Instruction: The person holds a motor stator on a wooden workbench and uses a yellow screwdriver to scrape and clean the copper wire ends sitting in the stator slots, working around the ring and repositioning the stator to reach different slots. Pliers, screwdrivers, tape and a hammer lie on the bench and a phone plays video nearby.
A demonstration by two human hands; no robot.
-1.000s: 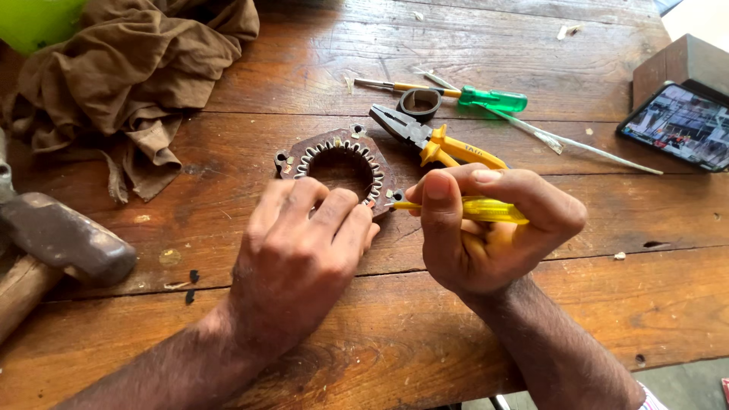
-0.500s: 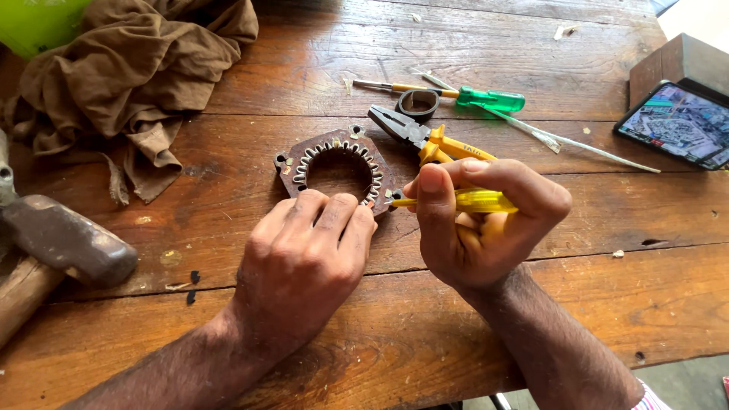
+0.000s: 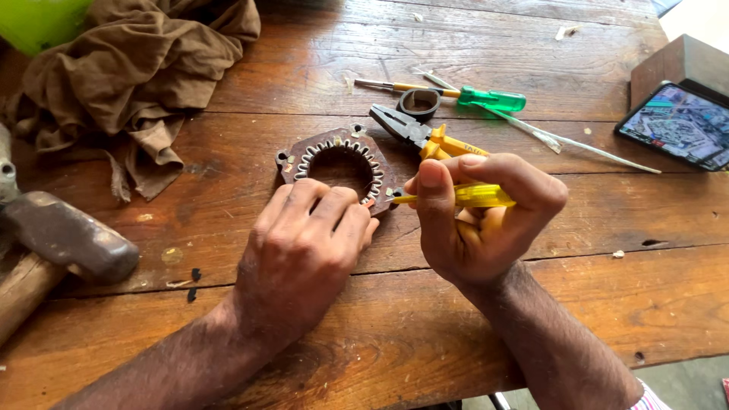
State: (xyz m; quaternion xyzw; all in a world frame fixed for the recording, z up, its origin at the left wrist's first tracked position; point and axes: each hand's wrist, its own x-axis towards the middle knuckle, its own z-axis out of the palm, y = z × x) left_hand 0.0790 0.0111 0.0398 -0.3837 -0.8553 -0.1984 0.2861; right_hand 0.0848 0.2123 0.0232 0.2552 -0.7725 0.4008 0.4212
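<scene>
A rusty brown motor stator (image 3: 338, 159) with a ring of pale slot liners lies flat on the wooden table (image 3: 319, 68). My left hand (image 3: 304, 250) presses its fingertips on the stator's near edge and holds it down. My right hand (image 3: 478, 220) grips a yellow-handled screwdriver (image 3: 463, 197), whose tip points left and meets the stator's right edge.
Yellow-handled pliers (image 3: 425, 137), a green screwdriver (image 3: 471, 96), a small black ring (image 3: 418, 102) and thin sticks lie beyond the stator. A brown cloth (image 3: 129, 83) is at the far left, a hammer (image 3: 61, 243) at the left edge, a phone (image 3: 680, 125) at the right.
My left hand has slid slightly back along the stator's near edge. The screwdriver in my right hand has shifted a little, its tip staying at the stator's right side.
</scene>
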